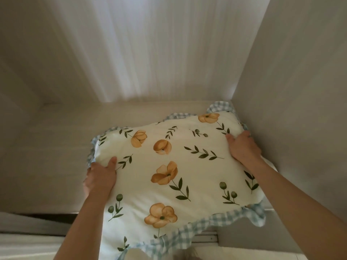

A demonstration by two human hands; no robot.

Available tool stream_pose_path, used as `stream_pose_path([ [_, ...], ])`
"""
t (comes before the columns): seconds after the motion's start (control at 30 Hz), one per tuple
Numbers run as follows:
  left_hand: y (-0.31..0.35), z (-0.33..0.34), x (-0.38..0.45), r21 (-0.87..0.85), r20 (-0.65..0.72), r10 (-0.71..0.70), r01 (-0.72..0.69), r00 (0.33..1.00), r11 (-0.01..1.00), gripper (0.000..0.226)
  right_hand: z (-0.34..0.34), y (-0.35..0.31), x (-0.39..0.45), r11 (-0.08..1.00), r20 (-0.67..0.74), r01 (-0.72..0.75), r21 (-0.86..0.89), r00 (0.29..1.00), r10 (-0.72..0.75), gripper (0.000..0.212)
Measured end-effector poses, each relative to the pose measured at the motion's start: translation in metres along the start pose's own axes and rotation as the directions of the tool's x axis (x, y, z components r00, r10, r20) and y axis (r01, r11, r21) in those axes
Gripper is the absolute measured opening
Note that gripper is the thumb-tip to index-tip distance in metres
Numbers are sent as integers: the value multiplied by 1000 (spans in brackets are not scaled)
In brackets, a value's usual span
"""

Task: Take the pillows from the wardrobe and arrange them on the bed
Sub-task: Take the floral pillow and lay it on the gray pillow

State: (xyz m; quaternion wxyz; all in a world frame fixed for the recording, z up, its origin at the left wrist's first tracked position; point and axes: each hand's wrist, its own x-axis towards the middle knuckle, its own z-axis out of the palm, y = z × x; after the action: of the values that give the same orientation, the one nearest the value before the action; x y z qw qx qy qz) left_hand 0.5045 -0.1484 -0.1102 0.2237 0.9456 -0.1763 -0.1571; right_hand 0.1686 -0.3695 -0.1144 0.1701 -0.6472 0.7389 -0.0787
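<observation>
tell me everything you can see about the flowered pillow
The pillow is plump and soft, in cream cloth printed with orange flowers and green leafy sprigs, edged by a blue-and-white checked ruffle. It lies slanted inside the pale wardrobe, its far corner near the right wall, its near end jutting past the front edge. The left hand grips its left side and the right hand its right side, thumbs on top.

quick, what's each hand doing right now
Left hand: closed on the floral pillow's left edge.
Right hand: closed on its far right edge.
</observation>
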Motion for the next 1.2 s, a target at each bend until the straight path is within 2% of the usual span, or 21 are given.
stream_pose_path([
  [0.13,-14,-7,-22,31,-13,58,-58,998,998,57,-2,17,-28,999,-37,-20,28,999,21,65],
  [0.3,-36,-11,-56,6,-90,116,-116,989,993,40,-5,34,-53,999,-96,22,46,995,-17,62],
  [0.5,-77,-15,-103,-105,-234,52,-78,971,991,33,-6,45,-81,987,-147,122,101,983,-106,61],
  [0.77,-129,-23,-197,-280,-443,-131,2,887,960,32,-12,56,-124,928,-195,283,242,951,-239,40],
  [0.9,-161,-15,-255,-380,-475,-277,89,835,921,34,-18,64,-150,848,-187,393,354,919,-348,23],
  [1.1,-217,-7,-337,-456,-522,-439,196,731,868,36,-17,75,-196,693,-142,570,441,807,-574,12],
  [1.2,-247,-9,-371,-493,-534,-535,273,655,826,35,-5,76,-223,623,-106,626,469,740,-665,11],
])
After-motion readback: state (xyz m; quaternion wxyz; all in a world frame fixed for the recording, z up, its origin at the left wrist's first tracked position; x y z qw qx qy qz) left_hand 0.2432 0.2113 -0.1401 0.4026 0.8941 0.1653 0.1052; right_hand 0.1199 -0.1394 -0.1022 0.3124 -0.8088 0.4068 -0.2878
